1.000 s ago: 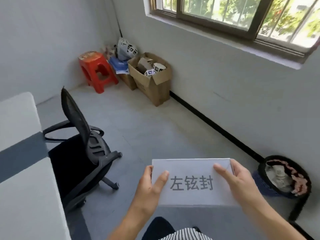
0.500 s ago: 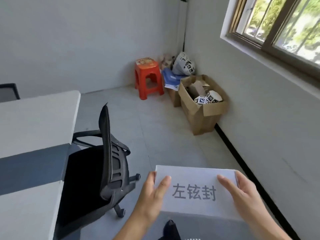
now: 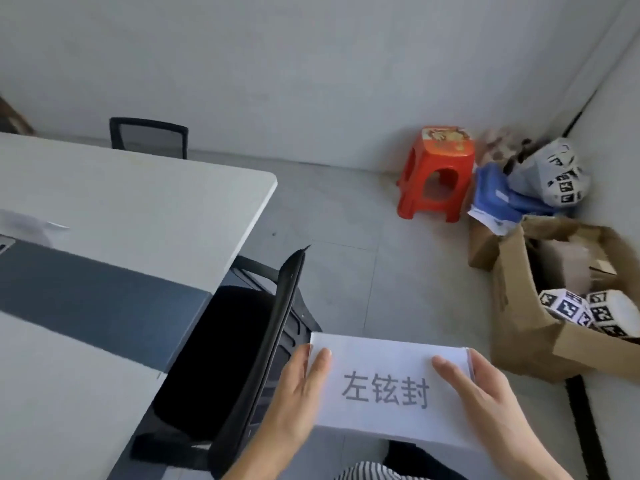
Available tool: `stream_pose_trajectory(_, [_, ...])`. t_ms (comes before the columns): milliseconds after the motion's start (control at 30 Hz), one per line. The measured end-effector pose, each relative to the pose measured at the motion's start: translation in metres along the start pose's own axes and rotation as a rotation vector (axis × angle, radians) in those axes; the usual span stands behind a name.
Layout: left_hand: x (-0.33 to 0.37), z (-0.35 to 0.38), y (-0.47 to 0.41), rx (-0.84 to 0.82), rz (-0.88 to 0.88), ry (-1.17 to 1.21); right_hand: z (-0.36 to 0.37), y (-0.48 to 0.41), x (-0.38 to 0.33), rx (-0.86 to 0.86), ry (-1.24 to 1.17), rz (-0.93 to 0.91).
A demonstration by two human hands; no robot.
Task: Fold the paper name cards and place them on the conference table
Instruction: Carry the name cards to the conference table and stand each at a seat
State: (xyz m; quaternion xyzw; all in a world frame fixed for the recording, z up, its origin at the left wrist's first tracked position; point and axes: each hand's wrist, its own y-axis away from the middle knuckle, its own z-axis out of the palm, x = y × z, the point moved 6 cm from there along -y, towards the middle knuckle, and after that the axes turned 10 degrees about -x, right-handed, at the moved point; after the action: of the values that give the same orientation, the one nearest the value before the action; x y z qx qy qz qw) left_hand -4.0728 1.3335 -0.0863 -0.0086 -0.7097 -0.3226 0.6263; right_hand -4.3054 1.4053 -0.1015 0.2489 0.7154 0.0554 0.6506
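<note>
1. Since the earlier frames the view has been turned leftward, so that far more of the white rectangular conference table (image 3: pixel 121 202) with its dark grey centre band is seen. The card has been kept between both hands throughout.
2. A black mesh-backed office chair (image 3: pixel 221 358) is pushed in at the table's right-hand edge, with its seat partly under the top.
3. An open brown cardboard box (image 3: pixel 519 323) is set on the floor well to the right of the table, and white cubes with black square markers (image 3: pixel 568 308) are held in it.
4. A red plastic stool (image 3: pixel 436 174) is stood beyond the table's far right corner, near the wall.
5. The white folded paper name card (image 3: pixel 384 358), printed with three grey characters, is held in the air to the right of the table, just past the chair's back and clear of the tabletop.
6. The card's left edge is pinched by the left hand (image 3: pixel 294 407), with the thumb laid on the printed face and the fingers behind.
7. The card's right edge is pinched likewise by the right hand (image 3: pixel 485 403).
</note>
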Motion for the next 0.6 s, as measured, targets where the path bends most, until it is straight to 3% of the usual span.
stream_pose_trajectory(233, [0.048,-0.020,-0.063,0.254,0.038,0.070,0.005,-0.150,-0.091,-0.342,0.192,-0.035])
stream_pose_trajectory(467, [0.040,-0.088,-0.052,0.637,-0.020,0.254,0.117,-0.222,-0.158,-0.878,0.433,-0.037])
stream_pose_trajectory(600, [0.028,-0.143,-0.041,0.755,-0.040,0.281,0.197,-0.234,-0.173,-1.193,0.579,-0.011])
